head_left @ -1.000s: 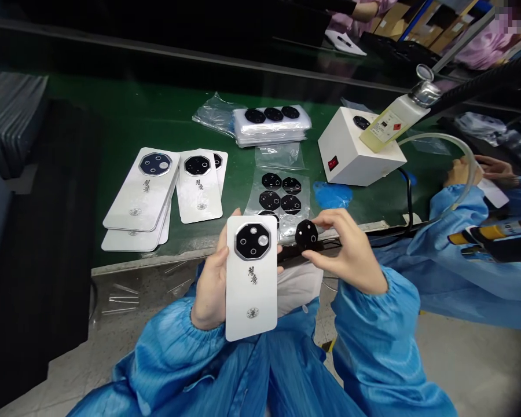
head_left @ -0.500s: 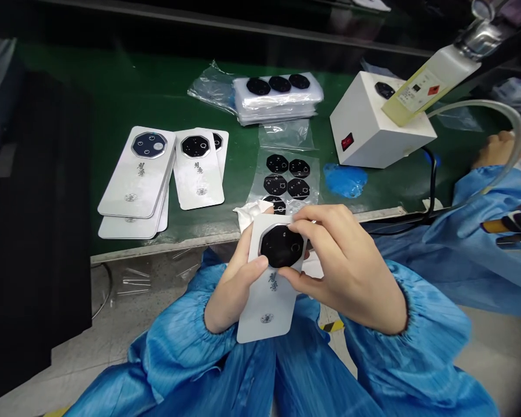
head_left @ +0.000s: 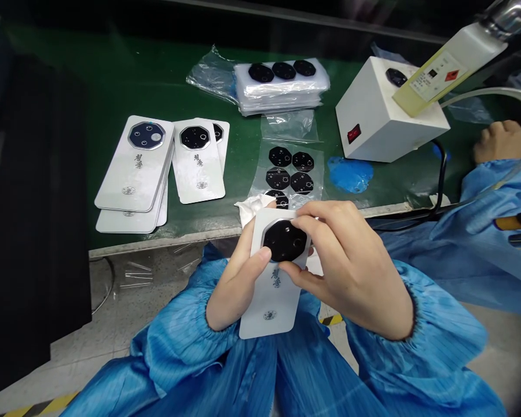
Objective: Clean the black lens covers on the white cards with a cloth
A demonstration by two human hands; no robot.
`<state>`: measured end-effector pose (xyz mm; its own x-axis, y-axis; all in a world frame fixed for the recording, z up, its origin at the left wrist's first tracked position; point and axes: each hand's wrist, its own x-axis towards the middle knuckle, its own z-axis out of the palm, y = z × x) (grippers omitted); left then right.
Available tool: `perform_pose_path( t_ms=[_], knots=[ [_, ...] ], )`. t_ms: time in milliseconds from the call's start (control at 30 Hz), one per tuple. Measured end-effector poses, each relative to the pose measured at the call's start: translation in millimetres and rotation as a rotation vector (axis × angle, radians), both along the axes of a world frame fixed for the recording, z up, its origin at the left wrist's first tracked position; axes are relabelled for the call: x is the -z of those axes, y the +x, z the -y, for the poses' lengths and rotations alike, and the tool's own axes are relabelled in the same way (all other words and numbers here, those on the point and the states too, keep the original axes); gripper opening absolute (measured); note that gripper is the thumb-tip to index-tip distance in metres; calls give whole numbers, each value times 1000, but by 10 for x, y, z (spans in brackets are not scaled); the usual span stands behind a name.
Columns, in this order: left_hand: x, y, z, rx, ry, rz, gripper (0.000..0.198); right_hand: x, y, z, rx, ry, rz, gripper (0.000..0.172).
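My left hand (head_left: 232,286) is closed round a white phone back panel (head_left: 267,298), its thumb at the lower left edge of a black octagonal camera lens cover (head_left: 282,244). That cover sits in a silver frame near the panel's top. The thumb and fingers of my right hand (head_left: 353,269) are curled against the cover's right side, at its upper and lower edges. A crumpled white cloth (head_left: 248,209) pokes out behind the panel beside my left fingers. Just beyond lies a clear sheet (head_left: 260,168) with several black octagonal pieces (head_left: 280,156).
White phone back panels (head_left: 130,174) are stacked at the left of the green bench (head_left: 91,87). Behind stands a plastic-wrapped pile (head_left: 282,95). A white box (head_left: 369,127), a tilted bottle (head_left: 449,69) and a blue blob (head_left: 351,174) are at right, near another person's hand (head_left: 501,142).
The view has shifted slightly. Both my hands keep the same hold on the panel and lens cover. The other person's hand at the right has changed position.
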<state>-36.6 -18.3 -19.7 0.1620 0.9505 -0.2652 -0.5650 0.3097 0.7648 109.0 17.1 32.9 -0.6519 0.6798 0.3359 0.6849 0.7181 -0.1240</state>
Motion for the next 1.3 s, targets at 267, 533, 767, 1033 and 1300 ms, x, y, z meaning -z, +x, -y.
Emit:
perform_pose_path(
  t_ms=[267,533,767,1033,1300],
  knots=[
    [9,-37,4,48,31,-82,46,-19,-14,12,-1,21,30,24],
    [42,-43,19,27,103,-108,42,-19,-39,57,-6,96,36,31],
    [-4,-70,28,42,92,-80,44,-33,-31,124,-35,190,15,36],
    [-26,-110,90,61,61,-75,49,-51,-30,147,-76,202,-16,38],
    [-43,-110,118,48,53,-95,49,-70,-25,166,-78,199,-24,35]
  ],
)
